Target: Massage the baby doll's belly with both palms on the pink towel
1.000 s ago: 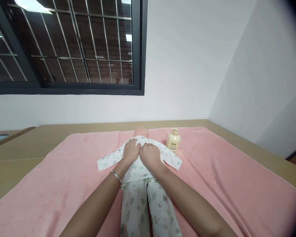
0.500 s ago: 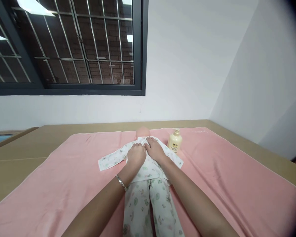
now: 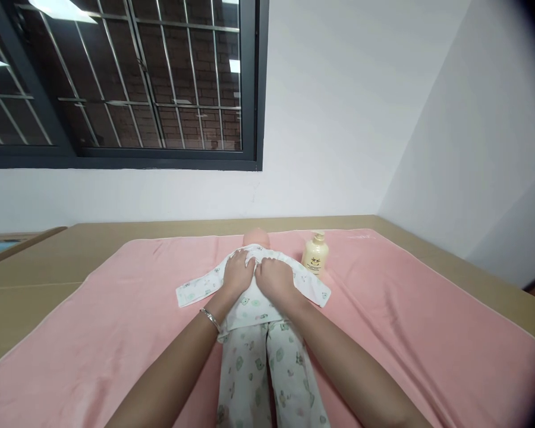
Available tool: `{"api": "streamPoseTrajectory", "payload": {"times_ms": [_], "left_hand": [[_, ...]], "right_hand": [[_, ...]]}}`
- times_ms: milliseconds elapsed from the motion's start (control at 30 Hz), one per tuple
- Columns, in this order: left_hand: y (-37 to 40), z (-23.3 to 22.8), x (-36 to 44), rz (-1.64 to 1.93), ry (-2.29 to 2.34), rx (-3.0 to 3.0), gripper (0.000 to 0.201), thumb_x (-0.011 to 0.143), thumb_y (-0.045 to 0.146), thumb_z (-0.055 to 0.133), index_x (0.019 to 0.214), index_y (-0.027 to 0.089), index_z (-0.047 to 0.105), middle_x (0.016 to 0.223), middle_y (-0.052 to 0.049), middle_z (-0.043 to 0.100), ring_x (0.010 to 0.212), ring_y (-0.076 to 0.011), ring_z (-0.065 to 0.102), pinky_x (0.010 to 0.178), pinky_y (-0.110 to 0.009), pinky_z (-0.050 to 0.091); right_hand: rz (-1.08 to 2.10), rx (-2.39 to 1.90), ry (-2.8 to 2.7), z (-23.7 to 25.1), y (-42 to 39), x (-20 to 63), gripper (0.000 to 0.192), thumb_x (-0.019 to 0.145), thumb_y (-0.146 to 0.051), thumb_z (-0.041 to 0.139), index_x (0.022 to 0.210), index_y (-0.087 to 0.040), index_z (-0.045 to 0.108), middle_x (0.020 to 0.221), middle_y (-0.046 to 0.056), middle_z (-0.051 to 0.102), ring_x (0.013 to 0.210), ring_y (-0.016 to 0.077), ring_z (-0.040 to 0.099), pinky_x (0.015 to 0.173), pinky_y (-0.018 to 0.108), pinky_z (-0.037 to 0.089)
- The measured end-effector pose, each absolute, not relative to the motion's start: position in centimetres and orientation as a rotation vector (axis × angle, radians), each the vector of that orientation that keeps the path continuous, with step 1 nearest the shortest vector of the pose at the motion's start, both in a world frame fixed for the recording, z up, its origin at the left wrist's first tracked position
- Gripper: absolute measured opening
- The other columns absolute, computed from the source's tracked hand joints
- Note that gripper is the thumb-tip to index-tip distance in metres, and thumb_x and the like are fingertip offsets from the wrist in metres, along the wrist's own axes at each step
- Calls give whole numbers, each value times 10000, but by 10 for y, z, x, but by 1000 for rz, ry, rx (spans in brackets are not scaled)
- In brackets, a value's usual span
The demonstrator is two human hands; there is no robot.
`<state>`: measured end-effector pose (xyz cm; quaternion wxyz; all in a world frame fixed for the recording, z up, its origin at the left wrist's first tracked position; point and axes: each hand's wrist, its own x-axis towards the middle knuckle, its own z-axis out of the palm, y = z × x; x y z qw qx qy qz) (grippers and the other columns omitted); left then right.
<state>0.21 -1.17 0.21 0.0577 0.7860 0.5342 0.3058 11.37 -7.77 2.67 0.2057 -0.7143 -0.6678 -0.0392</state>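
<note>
A baby doll [image 3: 257,236] lies on its back on a pink towel [image 3: 116,321], head away from me, dressed in a white printed top [image 3: 196,289] and matching trousers [image 3: 249,368]. My left hand [image 3: 238,273], with a bracelet on the wrist, lies palm down on the doll's chest. Beside it, touching, my right hand [image 3: 274,279] presses flat on the chest too. Both hands rest on the top's fabric with fingers together; I cannot tell whether they pinch it. The doll's torso is hidden under them.
A cream lotion bottle [image 3: 314,254] stands upright on the towel just right of the doll's shoulder. The towel covers a tan table [image 3: 35,267] set against white walls. A barred dark window [image 3: 116,83] is above on the left.
My hands slid down the chest half a second ago, then moved back up towards the doll's neck. The top's hem has ridden up a little. The bottle has not moved.
</note>
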Motion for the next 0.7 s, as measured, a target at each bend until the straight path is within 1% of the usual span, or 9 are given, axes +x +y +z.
{"api": "streamPoseTrajectory", "payload": {"times_ms": [67,100,133,200,267,400,500,600,700], "left_hand": [[-11,-2,3,964,1603,2392,416,930,302,384,1239,112,587,1337,-137,589,1285,-259,491,1117,-402,328],[-11,-3,4,976,1608,2389,419,930,304,387,1243,108,585,1338,-141,588,1285,-262,489,1121,-409,324],[-11,-5,4,987,1616,2382,425,930,310,390,1250,107,581,1343,-143,583,1291,-266,483,1126,-416,317],[-10,-8,5,1013,1632,2359,430,929,322,400,1263,116,576,1351,-139,577,1299,-267,475,1136,-426,307],[-10,-10,6,1043,1633,2344,416,924,325,417,1257,139,584,1342,-123,588,1288,-259,488,1134,-422,315],[-14,-10,6,1104,1619,2372,390,920,311,429,1230,149,603,1297,-111,620,1248,-246,525,1113,-400,354],[-18,-9,6,1144,1604,2427,363,925,266,402,1193,163,625,1256,-98,646,1210,-238,553,1083,-385,388],[-22,-8,7,1160,1602,2449,349,921,234,396,1169,174,635,1238,-84,658,1192,-228,565,1066,-373,404],[-26,-5,7,1151,1633,2496,334,921,226,394,1132,175,647,1203,-88,671,1161,-227,580,1038,-362,413]], "right_hand": [[-90,-1942,-1843,24,-74,118,337,940,-285,388,964,-125,684,952,146,698,930,264,661,792,341,478],[-82,-1900,-1842,21,-71,122,347,943,-288,383,1021,-121,677,1036,149,689,1017,265,639,849,344,471],[-71,-1853,-1842,18,-67,126,367,950,-296,378,1099,-114,659,1141,153,663,1122,264,596,918,345,450],[-21,-1768,-1845,10,-58,134,431,963,-323,374,1270,-101,580,1343,145,559,1305,245,459,1051,336,368],[50,-1712,-1846,3,-51,142,491,970,-360,378,1371,-103,499,1446,122,465,1383,218,359,1125,321,285],[88,-1660,-1840,-4,-45,147,511,979,-381,361,1390,-103,482,1469,120,436,1400,205,331,1158,321,232],[75,-1669,-1855,-4,-45,145,521,981,-366,347,1407,-86,455,1484,136,410,1413,222,305,1165,344,217],[93,-1701,-1869,-3,-46,143,555,980,-363,341,1445,-64,394,1518,141,350,1438,244,251,1175,370,192],[113,-1713,-1877,-2,-46,143,569,978,-361,347,1460,-61,362,1534,138,320,1448,241,228,1179,371,181]]}}
